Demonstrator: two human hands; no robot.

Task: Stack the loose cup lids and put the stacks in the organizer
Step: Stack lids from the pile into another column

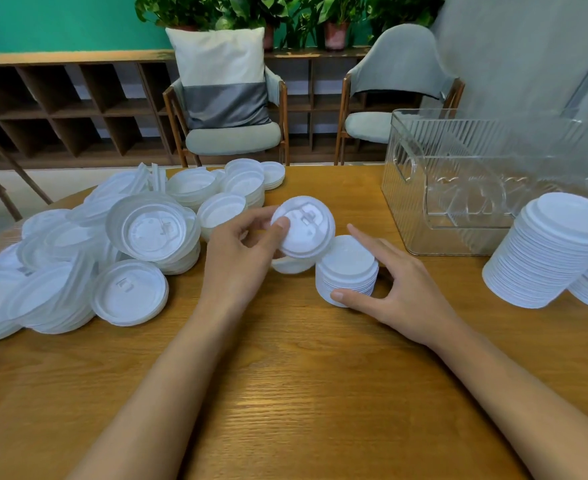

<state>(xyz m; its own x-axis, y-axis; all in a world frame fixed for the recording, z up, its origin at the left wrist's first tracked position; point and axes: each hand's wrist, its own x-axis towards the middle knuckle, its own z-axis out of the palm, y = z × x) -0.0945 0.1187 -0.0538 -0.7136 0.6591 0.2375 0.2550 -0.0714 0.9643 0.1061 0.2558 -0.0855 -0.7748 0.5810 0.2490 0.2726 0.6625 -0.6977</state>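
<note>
Lid [304, 230], one, white, tilted up off the table: pinched by the left hand [240, 258], thumb on its top face, fingers behind. A further lid shows just beneath it; whether the hand holds that too cannot be told.

Short stack [348, 271], one, upright on the table [285, 393], touching the held lid's lower rim at 4 o'clock. The right hand [400, 292] grips it, thumb at the base, fingers curved round the far side.

Open room: bare wood from the hands to 6 o'clock, and a clear strip towards 12 o'clock up to the table's far edge.

Loose pile [78, 265], at 9 o'clock, overlapping, too many to count, reaching the left edge.

Tall stacks [545, 251], two, at 3 o'clock, leaning together, standing before the organizer's near right corner.

Organizer [476, 188], one, clear ribbed plastic, at 2 o'clock.

Beyond the table: two chairs [233, 136], one pillow [221, 77], a wooden shelf [60, 109].
</note>
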